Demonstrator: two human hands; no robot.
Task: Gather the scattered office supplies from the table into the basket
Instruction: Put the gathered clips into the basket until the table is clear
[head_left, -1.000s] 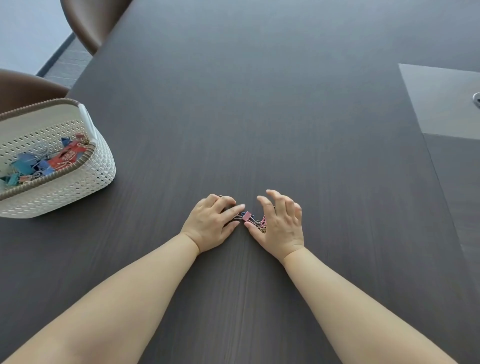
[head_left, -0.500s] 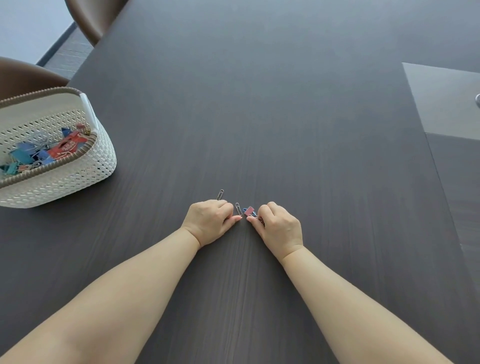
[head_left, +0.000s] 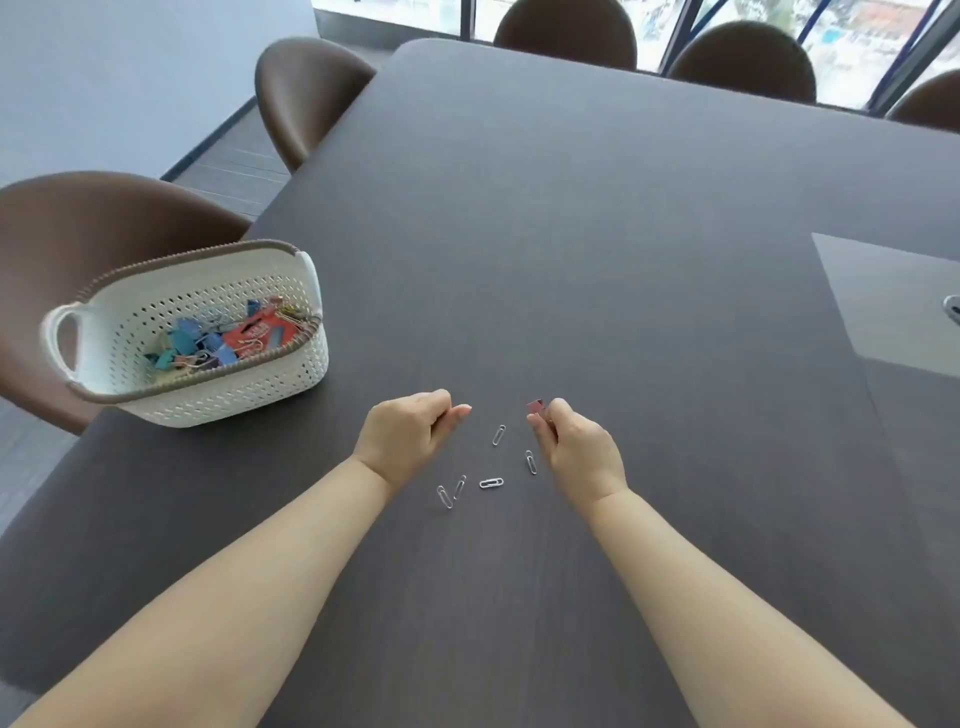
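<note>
A white perforated basket (head_left: 291, 371) with a brown rim stands at the table's left edge, holding several coloured binder clips and a red packet. My left hand (head_left: 408, 434) is curled into a fist just right of the basket; what it holds, if anything, is hidden. My right hand (head_left: 574, 447) is closed around binder clips, with a pink binder clip (head_left: 535, 405) poking out of the fingers. Several silver paper clips (head_left: 491, 483) lie on the dark table (head_left: 597, 234) between and just below my two hands.
Brown chairs stand around the table: one behind the basket (head_left: 93, 228), one at the far left corner (head_left: 306, 93), others along the far edge. A grey inset panel (head_left: 888, 301) with a metal fitting lies at the table's right side.
Both hands have closed, lifted off the table and moved apart, the right one taking binder clips with it. Several paper clips that were under the hands now lie uncovered. The camera view has tilted up.
</note>
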